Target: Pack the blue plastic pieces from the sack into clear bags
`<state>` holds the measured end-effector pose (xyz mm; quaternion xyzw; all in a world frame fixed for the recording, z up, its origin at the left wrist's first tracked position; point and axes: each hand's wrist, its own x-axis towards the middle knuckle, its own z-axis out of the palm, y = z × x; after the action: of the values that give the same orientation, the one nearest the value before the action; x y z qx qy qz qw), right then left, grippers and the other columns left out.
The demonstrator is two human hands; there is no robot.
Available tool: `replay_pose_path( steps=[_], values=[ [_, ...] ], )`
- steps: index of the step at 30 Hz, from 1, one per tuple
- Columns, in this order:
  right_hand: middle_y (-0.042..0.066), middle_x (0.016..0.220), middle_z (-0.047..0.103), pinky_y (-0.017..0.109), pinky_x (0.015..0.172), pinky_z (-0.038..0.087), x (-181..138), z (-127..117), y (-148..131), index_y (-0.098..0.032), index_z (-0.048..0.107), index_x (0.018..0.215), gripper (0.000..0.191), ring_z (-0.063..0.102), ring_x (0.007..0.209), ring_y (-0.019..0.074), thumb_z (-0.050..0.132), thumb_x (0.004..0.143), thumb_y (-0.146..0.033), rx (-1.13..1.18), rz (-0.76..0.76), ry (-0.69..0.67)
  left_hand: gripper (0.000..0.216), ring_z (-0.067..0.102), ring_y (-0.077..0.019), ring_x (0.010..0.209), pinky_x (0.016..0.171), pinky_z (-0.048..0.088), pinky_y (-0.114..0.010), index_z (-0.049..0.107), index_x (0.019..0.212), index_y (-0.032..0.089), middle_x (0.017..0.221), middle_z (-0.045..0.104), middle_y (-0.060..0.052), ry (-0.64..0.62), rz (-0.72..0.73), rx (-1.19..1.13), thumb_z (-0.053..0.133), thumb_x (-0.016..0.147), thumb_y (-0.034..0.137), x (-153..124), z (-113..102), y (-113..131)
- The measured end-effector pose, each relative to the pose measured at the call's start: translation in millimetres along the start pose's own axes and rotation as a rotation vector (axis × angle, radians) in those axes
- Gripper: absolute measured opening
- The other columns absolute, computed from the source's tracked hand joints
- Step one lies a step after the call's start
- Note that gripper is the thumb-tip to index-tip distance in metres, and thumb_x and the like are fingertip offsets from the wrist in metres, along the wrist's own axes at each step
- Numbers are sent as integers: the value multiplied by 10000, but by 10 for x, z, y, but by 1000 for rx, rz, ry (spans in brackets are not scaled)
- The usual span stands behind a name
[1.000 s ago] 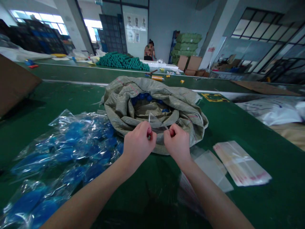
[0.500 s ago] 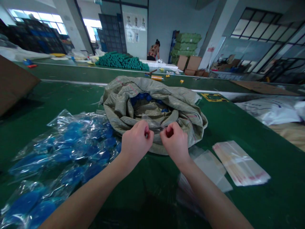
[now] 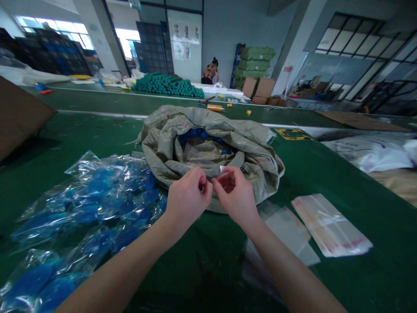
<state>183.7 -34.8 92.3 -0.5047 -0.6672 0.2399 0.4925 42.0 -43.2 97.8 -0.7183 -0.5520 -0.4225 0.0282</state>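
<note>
My left hand is closed, thumb pressed against its curled fingers, at the front of a grey-green woven sack. Touching or nearly touching it, my right hand pinches with thumb and fingers. Between them is a clear plastic bag, of which only a shiny bit shows above the right fingers; the rest is hard to make out. Inside the sack's open mouth lie several round blue pieces. Blue pieces sealed in clear bags lie heaped to the left of my hands.
Loose clear bags lie under my right forearm, beside a banded bag stack. Cardboard stands at left. Beyond the sack are an orange tape roll and green rods. A person bends over at the back.
My right hand has moved left, closing the gap to my left hand. The clear film stretched between them is now mostly hidden, and the right fingers are raised a little.
</note>
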Motion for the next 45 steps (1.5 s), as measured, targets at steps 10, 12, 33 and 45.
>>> replay_pose_path(
  steps=[10, 12, 33, 45],
  values=[
    [-31, 621, 599, 287, 614, 466, -6, -18, -2, -202, 600, 840, 136, 569, 564, 148, 581, 711, -166, -149, 2, 93, 127, 487, -129, 582, 515, 314, -245, 433, 701, 205, 671, 540, 7, 19, 2, 118, 509, 774, 134, 37, 40, -117],
    [-10, 639, 612, 290, 624, 467, -5, -17, 2, -199, 606, 784, 84, 576, 589, 153, 544, 739, -165, -168, -9, 84, 119, 489, -133, 576, 504, 298, -250, 443, 705, 204, 677, 547, 2, 14, 6, 146, 503, 781, 136, 26, 51, -110],
    [11, 681, 666, 279, 601, 490, -20, -95, -59, -188, 592, 785, 51, 653, 615, 168, 631, 791, -221, -386, -38, 176, 178, 426, -105, 544, 512, 295, -236, 387, 662, 201, 610, 458, 33, 17, 27, 56, 507, 769, 125, -9, 28, -35],
    [-1, 661, 653, 215, 474, 479, -216, -448, -551, -192, 602, 788, 64, 611, 514, 114, 609, 842, -226, -370, -232, 262, 159, 438, -65, 450, 435, 348, -179, 425, 668, 206, 564, 487, 60, -57, -23, -187, 516, 774, 130, -54, -463, 292]
  ],
)
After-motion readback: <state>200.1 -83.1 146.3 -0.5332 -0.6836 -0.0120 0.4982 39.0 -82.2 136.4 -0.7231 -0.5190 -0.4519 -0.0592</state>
